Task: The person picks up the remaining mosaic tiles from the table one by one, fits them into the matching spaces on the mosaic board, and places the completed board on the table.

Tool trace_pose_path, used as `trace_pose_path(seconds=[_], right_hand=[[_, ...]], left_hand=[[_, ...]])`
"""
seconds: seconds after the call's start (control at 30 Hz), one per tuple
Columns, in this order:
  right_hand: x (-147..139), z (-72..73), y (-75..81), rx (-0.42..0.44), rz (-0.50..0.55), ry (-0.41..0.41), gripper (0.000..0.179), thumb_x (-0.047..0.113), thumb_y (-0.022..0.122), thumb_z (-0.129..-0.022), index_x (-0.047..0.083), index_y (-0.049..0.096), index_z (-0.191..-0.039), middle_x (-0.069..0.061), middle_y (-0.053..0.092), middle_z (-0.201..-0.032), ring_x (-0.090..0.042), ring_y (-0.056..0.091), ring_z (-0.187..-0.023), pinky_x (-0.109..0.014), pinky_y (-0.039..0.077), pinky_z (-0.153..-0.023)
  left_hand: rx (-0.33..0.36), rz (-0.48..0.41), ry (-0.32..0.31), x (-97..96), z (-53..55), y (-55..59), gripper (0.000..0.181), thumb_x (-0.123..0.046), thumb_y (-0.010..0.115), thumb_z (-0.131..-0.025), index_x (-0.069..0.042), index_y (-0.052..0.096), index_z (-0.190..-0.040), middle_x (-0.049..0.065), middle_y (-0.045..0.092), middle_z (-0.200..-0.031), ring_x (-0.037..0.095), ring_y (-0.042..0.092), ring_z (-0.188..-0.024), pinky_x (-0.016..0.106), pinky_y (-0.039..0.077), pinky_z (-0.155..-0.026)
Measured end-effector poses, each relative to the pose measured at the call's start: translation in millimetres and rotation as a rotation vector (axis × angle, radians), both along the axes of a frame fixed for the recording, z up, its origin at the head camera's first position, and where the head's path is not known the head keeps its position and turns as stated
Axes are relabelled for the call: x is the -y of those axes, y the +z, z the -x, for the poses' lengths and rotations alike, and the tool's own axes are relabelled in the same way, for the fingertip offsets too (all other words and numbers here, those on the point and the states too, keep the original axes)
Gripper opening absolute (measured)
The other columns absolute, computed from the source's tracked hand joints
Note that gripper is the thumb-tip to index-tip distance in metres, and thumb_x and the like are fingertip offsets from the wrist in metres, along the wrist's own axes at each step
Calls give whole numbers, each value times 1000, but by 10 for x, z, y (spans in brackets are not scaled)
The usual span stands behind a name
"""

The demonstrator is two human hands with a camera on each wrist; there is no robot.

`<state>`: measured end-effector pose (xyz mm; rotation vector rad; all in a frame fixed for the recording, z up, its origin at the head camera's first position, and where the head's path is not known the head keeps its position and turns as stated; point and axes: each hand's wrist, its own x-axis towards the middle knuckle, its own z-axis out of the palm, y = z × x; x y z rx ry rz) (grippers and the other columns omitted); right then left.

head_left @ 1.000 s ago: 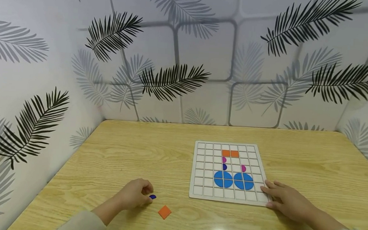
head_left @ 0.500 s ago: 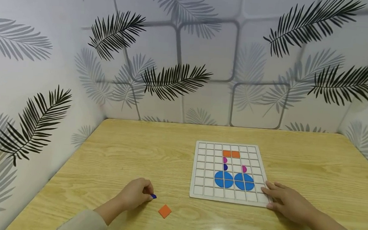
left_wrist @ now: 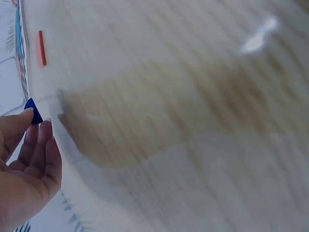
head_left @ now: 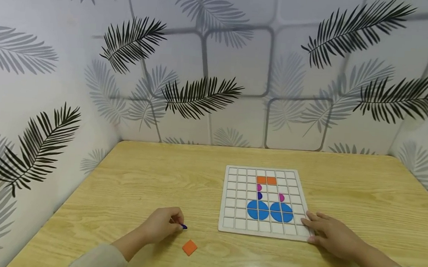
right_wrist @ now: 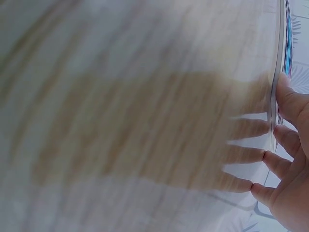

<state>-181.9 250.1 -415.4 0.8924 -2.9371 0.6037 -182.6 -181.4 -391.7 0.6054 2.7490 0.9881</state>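
My left hand (head_left: 160,225) pinches a dark blue half-circle tile (head_left: 184,226) between thumb and fingertips, over the table left of the board. In the left wrist view the same tile (left_wrist: 35,113) sticks up from the fingertips. A loose orange square tile (head_left: 190,247) lies just in front of that hand. My right hand (head_left: 335,236) rests with spread fingers at the lower right edge of a white grid board (head_left: 229,223). On the board are two orange squares (head_left: 266,180), two pink half circles (head_left: 281,198), one dark blue half circle (head_left: 259,196) and two blue discs (head_left: 281,212) of quarter pieces.
The light wooden table (head_left: 159,175) runs back to a wall (head_left: 237,118) with a leaf pattern. Bare wood lies between the left hand and the board.
The left hand has gripped the dark blue half circle and tilted it up off the table, shifting slightly right. The right hand stays at the board's edge.
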Motion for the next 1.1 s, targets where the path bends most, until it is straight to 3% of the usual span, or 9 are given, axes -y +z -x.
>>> trace_pose_path(seconds=[0.37,0.53,0.83,1.1], right_hand=[[16,-18,7,9,-1,-1,48,31,60,-79,0,55,-114,-24,44,-121,-47,37,-108,-56,31,-83],[7,-10,13,15,-5,0,48,32,59,-79,0,54,-115,-24,44,-121,-48,37,-108,-55,31,-83],[-6,-8,3,17,-8,-1,48,32,59,-79,0,54,-115,-25,43,-121,-48,36,-108,-55,31,-83],[5,-6,18,17,-10,-4,49,32,59,-79,0,54,-115,-25,43,-122,-47,36,-109,-55,31,-84]], left_hand=[[54,-85,-28,-250,47,38,6,-5,59,-80,-6,54,-79,-1,55,-76,13,52,-70,25,42,-59],[45,-95,-47,-394,87,57,6,-7,61,-79,-7,54,-79,-2,55,-76,12,52,-70,26,42,-63],[66,-146,-80,-677,192,94,6,-5,60,-80,-8,55,-79,-3,54,-75,10,52,-66,21,42,-56],[53,-120,-125,-899,296,144,5,-7,60,-80,-8,56,-78,-6,55,-75,9,52,-70,22,42,-59]])
